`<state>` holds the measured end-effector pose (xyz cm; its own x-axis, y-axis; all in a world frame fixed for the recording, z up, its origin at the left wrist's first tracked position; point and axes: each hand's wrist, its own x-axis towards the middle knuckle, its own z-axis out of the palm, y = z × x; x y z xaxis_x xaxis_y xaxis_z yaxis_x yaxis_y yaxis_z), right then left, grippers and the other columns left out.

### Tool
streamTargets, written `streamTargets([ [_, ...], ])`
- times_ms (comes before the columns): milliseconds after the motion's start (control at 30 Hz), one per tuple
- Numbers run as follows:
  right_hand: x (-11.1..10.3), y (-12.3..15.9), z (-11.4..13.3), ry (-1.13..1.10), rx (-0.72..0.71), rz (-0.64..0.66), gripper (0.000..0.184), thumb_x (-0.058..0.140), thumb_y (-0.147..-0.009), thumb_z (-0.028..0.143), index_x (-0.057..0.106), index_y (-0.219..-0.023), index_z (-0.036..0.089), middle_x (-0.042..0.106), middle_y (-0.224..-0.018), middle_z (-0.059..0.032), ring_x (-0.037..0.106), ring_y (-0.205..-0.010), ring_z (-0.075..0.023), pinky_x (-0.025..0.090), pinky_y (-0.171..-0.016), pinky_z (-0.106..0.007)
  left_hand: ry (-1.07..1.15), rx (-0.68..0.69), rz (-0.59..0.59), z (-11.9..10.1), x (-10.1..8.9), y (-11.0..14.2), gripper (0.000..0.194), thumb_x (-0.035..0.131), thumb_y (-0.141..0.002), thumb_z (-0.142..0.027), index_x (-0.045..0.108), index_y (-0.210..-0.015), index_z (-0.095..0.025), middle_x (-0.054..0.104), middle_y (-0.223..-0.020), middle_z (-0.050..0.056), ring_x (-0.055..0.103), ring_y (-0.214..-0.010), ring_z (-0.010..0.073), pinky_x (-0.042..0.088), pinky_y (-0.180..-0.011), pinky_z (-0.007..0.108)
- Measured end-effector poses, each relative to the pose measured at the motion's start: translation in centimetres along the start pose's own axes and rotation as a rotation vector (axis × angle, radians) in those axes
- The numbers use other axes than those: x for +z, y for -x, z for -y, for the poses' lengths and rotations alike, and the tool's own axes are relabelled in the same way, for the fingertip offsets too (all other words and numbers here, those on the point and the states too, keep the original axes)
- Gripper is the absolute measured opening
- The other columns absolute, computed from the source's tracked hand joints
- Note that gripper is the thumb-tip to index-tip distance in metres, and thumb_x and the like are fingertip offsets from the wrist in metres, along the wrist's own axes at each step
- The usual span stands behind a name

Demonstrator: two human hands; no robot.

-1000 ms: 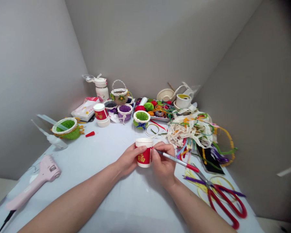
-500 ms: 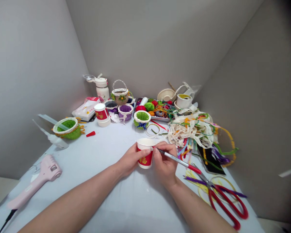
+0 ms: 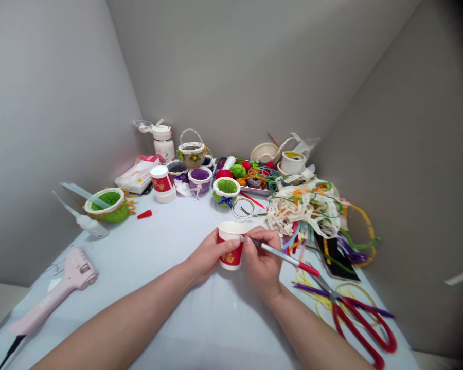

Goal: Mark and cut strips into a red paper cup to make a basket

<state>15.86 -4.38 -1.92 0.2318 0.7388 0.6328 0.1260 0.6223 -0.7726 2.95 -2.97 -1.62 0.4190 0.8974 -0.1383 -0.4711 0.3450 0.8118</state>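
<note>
Paper cup [image 3: 234, 257], white with a red band, is upright just above the counter [image 3: 185, 231], its pale inside showing. The left hand [image 3: 207, 255] is clamped around its side; the right hand [image 3: 265, 263] is closed on a marker [image 3: 278, 253], tip at the band's upper edge. Beyond stands a green pot [image 3: 218, 197] with a white rim. Behind it, a metal tray [image 3: 256, 191] holds yarn balls [image 3: 238, 171] and loose strands. Far left, translucent sticks [image 3: 77, 192] jut from a green basket [image 3: 118, 213].
</note>
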Motion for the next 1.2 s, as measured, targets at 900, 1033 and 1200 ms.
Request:
streamTargets([
  [900,0.21,-0.19,0.14,-0.005,0.004,-0.006,0.013,0.057,-0.088,0.015,0.048,-0.087,0.024,0.056,-0.074,0.0030,0.056,-0.067,-0.0137,0.045,-0.062,-0.028,-0.029,-0.020,-0.026,-0.15,-0.06,0.08,0.054,0.082,-0.071,-0.030,0.061,-0.119,-0.013,0.065,-0.126,0.016,0.061,-0.113,0.0291,0.044,-0.098,0.039],
  [1033,0.21,-0.16,0.21,-0.009,0.006,-0.019,0.012,0.057,-0.088,0.015,0.048,-0.088,0.024,0.056,-0.076,0.0028,0.056,-0.068,-0.0134,0.046,-0.063,-0.029,-0.038,-0.029,-0.030,-0.09,-0.15,0.09,0.054,0.082,-0.071,-0.030,0.061,-0.118,-0.014,0.066,-0.124,0.016,0.062,-0.112,0.0285,0.044,-0.097,0.039],
  [1200,0.12,-0.17,0.16,0.022,0.006,-0.014,0.012,0.057,-0.088,0.017,0.048,-0.087,0.024,0.056,-0.077,0.0022,0.057,-0.068,-0.0140,0.046,-0.063,-0.029,-0.039,-0.019,-0.035,0.00,-0.13,0.01,0.054,0.082,-0.070,-0.030,0.061,-0.117,-0.013,0.067,-0.122,0.016,0.063,-0.110,0.0289,0.044,-0.096,0.039],
])
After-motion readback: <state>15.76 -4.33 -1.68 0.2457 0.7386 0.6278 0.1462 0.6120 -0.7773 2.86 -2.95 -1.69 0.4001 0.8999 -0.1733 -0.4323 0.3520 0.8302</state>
